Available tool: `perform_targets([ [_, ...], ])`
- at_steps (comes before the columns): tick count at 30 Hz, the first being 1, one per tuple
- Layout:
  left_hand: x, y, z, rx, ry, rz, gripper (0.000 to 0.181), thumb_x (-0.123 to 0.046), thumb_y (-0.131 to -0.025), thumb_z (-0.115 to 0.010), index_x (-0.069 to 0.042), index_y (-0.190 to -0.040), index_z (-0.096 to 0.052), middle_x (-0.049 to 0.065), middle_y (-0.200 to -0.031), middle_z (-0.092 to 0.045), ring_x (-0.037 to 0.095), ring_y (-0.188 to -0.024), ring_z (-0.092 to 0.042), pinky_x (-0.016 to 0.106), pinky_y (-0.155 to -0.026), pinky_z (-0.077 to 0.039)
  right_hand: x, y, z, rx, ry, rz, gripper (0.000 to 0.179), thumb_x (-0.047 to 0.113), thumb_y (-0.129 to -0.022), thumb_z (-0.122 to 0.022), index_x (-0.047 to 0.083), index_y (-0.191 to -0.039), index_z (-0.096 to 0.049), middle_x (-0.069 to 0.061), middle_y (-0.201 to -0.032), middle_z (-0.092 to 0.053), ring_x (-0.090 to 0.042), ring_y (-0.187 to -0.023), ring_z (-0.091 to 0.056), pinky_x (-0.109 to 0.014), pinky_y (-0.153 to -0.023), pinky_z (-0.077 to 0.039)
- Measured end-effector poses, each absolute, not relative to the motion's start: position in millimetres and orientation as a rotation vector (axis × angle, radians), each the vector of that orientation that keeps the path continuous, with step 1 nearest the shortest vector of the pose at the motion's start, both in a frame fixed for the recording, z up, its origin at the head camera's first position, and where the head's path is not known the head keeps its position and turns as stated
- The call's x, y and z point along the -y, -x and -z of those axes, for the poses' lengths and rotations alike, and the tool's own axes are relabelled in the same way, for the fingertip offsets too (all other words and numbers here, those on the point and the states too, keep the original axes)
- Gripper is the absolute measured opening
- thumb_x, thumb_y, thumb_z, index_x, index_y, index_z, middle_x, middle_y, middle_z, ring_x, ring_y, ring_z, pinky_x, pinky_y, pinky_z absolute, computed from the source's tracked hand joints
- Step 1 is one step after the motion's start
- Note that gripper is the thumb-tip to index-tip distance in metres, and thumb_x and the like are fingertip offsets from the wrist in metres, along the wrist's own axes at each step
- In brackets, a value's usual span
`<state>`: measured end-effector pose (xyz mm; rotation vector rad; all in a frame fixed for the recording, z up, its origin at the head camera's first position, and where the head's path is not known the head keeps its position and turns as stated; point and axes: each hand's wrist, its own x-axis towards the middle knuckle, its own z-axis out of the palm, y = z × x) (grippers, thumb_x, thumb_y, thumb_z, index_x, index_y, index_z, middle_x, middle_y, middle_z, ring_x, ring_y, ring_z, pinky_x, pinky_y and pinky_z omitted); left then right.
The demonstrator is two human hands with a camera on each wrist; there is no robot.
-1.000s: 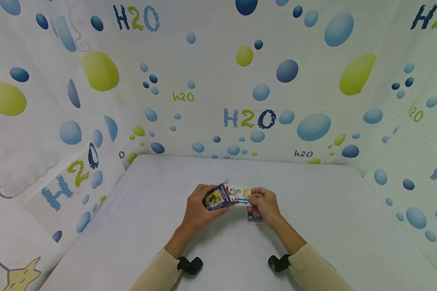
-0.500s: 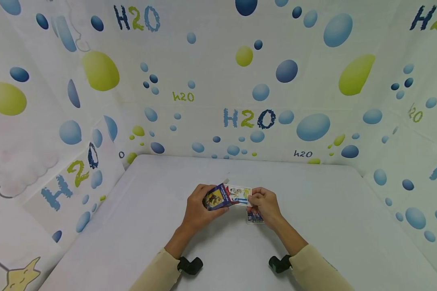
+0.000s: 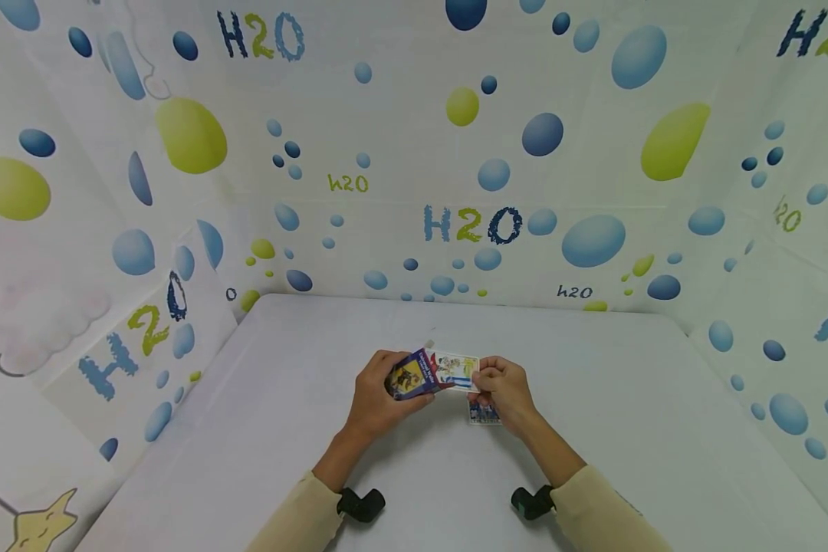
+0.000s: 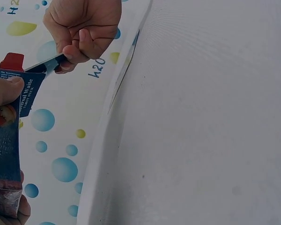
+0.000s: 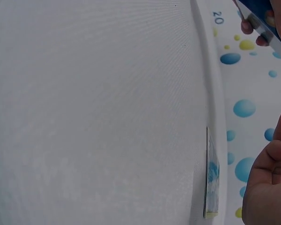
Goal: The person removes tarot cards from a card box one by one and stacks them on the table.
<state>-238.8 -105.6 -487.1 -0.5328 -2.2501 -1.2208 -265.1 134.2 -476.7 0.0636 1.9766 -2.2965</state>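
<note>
My left hand point(image 3: 376, 395) grips a blue tarot deck box point(image 3: 410, 376), tilted above the table; its end flap stands out in the left wrist view, where the box point(image 4: 5, 150) shows "Universal Waite". From the box's right end sticks a tarot card point(image 3: 458, 369) with a white border. My right hand point(image 3: 507, 389) pinches that card's outer edge between thumb and fingers; in the left wrist view the right hand point(image 4: 86, 30) holds the card point(image 4: 50, 64) edge-on. On the table beneath the right hand lies another card point(image 3: 484, 412), partly covered by the fingers.
A white cloth covers the table point(image 3: 303, 337). Behind it and at both sides hangs a curtain point(image 3: 400, 123) printed with blue and green dots and "H2O". Dark camera mounts point(image 3: 361, 505) sit at both wrists.
My right hand has moved very slightly to the right with the card, so a little more of it shows outside the box. The left hand and box stay almost still.
</note>
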Motion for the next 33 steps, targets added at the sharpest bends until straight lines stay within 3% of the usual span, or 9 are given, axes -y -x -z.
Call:
perform_targets([
  [14, 106.4, 239.1, 487.1, 2.254, 0.513, 1.219, 0.07, -0.035, -0.071, -0.094, -0.013, -0.13, -0.063, 0.001, -0.121, -0.059, 0.015, -0.106, -0.058, 0.033, -0.087, -0.057, -137.9, 263.1, 478.4, -1.938, -0.066, 2.316, 0.026, -0.007, -0.091, -0.065, -0.007, -0.113, -0.051, -0.007, -0.078, -0.064, -0.018, -0.059, -0.064, -0.023, -0.05, -0.044],
  [26, 106.6, 239.7, 488.6, 2.263, 0.528, 1.2, 0.072, -0.033, -0.07, -0.095, -0.012, -0.131, -0.063, 0.002, -0.121, -0.059, 0.015, -0.105, -0.058, 0.034, -0.087, -0.056, -137.2, 260.7, 476.2, -1.947, -0.021, 2.342, 0.029, -0.007, -0.089, -0.067, -0.008, -0.113, -0.051, -0.006, -0.079, -0.063, -0.017, -0.064, -0.053, -0.025, -0.054, -0.045],
  [33, 106.3, 240.4, 489.2, 2.281, 0.538, 1.19, 0.072, -0.033, -0.07, -0.095, -0.013, -0.131, -0.063, 0.002, -0.12, -0.059, 0.015, -0.105, -0.058, 0.034, -0.089, -0.056, -136.9, 262.1, 474.8, -1.973, -0.029, 2.358, 0.032, -0.009, -0.085, -0.069, -0.004, -0.113, -0.055, -0.005, -0.078, -0.065, -0.018, -0.065, -0.056, -0.025, -0.054, -0.046],
])
